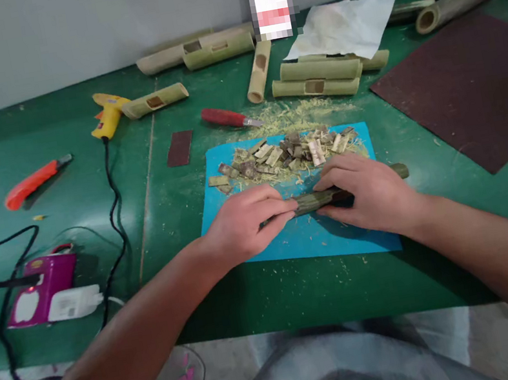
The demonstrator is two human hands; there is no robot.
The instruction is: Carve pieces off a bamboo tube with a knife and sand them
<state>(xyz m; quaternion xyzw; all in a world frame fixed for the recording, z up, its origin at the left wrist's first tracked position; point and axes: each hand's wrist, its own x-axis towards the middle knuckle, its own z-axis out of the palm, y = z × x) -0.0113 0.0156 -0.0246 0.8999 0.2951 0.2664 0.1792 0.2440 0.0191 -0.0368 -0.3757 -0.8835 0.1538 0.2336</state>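
Note:
Both my hands grip one dark green bamboo stick (313, 200) that lies across a blue cutting mat (303, 243). My left hand (243, 223) is closed around its left end, fingers curled over it. My right hand (370, 192) covers the right part, and the stick's tip pokes out beyond it. Just behind my hands, on the mat's far half, lies a heap of small cut bamboo chips (284, 155) and shavings.
Several pale bamboo tubes (315, 77) with cut slots lie at the back. A red-handled knife (227, 117), a yellow glue gun (107, 114), an orange cutter (31, 183), a purple power strip (44, 296) and brown sandpaper (471, 83) lie on the green table.

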